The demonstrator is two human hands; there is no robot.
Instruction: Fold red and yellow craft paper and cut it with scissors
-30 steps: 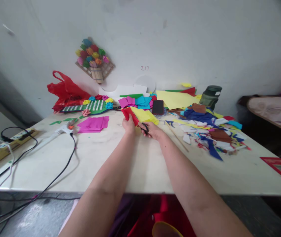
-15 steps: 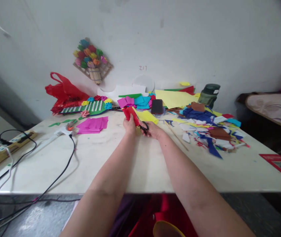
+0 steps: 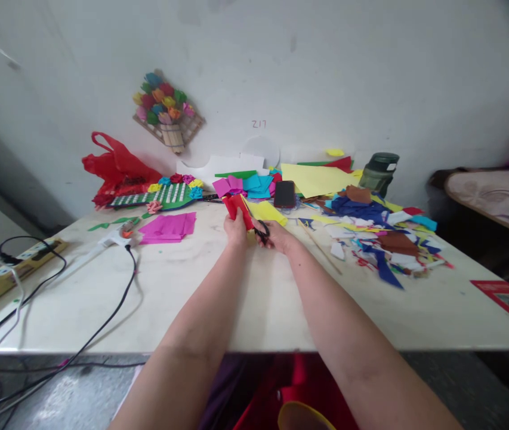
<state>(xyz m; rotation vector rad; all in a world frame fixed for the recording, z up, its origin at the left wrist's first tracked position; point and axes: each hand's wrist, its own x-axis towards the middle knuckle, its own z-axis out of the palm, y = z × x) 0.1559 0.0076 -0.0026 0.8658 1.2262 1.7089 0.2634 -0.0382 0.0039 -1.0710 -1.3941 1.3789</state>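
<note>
In the middle of the table my left hand [image 3: 235, 227] is closed on red paper [image 3: 238, 209], which stands up in front of the fingers with a yellow strip along its edge. Close beside it, my right hand [image 3: 277, 235] grips a pair of black-handled scissors [image 3: 262, 230]. The blades lie at the right edge of the red paper and are mostly hidden. Yellow paper [image 3: 267, 211] lies flat just behind both hands. To the left rest magenta paper sheets [image 3: 167, 228].
A black phone [image 3: 284, 194] lies behind my hands. On the right are a heap of paper scraps [image 3: 388, 236], a thin stick [image 3: 321, 248] and a dark green bottle [image 3: 378, 173]. Leftward are a red plastic bag [image 3: 122, 164], a green board with paper flowers [image 3: 169, 194] and a cabled power strip [image 3: 34, 254].
Both hands keep nearly the same place and the same hold. The red paper has shifted very slightly to the right.
</note>
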